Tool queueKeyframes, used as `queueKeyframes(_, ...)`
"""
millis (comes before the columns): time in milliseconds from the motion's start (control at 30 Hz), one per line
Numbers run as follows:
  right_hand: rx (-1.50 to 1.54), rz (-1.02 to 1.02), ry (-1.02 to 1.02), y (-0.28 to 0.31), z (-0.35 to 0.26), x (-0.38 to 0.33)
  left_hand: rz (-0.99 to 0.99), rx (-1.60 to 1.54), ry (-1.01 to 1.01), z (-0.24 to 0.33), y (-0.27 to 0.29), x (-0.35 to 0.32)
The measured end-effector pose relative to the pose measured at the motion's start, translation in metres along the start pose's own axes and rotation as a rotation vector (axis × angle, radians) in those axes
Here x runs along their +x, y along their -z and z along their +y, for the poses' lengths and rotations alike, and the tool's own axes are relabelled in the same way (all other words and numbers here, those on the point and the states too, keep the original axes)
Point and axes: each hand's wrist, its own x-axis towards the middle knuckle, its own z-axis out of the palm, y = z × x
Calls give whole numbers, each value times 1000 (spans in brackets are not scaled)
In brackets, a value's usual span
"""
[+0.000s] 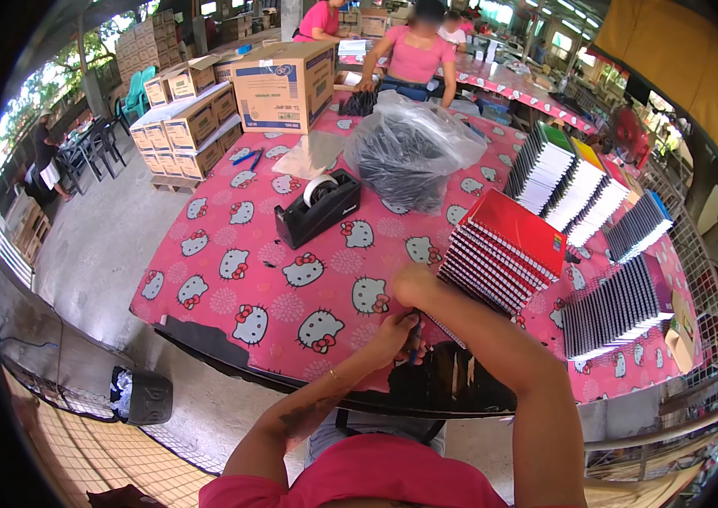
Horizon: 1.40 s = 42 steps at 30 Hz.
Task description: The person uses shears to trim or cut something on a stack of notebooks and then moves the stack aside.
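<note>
My left hand [394, 335] is closed near the table's front edge around a small dark tool with a bluish part [412, 343]. Its exact kind is too small to make out. Just beyond it, my right hand [412, 286] is bent sharply at the wrist, with its fingers turned away and hidden. Under my right forearm shows the spiral edge of a notebook [446, 330], mostly covered by the arm. Beside that forearm stands a tall stack of red spiral notebooks [516, 233]. A black tape dispenser [318, 210] with a roll of tape sits farther left.
Dark spiral coils fill a clear plastic bag [414, 152] mid-table. More notebook stacks [617, 309] line the right side. A cardboard box [283, 85] and blue-handled pliers [247, 159] lie at the far left. Across the table a person in pink [414, 55] works. A black bin [143, 396] stands on the floor.
</note>
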Motion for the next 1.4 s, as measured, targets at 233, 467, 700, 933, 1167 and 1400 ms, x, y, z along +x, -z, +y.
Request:
queueKeyframes(233, 0, -23, 4, 9, -8, 2, -36, 50, 12, 2, 11, -7)
queueKeyframes(467, 7, -83, -27, 5, -5, 5, -76, 43, 8, 4, 7, 1)
queueKeyframes(700, -5, -138, -16, 4, -3, 7, -72, 97, 1, -3, 12, 5)
queueKeyframes(933, 34, -120, -37, -1, -2, 11, -91, -39, 129, 12, 10, 7)
queueKeyframes(1167, 11, -92, -40, -2, 0, 6, -111, -105, 229, 24, 4, 2)
queueKeyframes(1400, 5, -153, -75, 10, -12, 8, -82, -90, 168, 12, 10, 14)
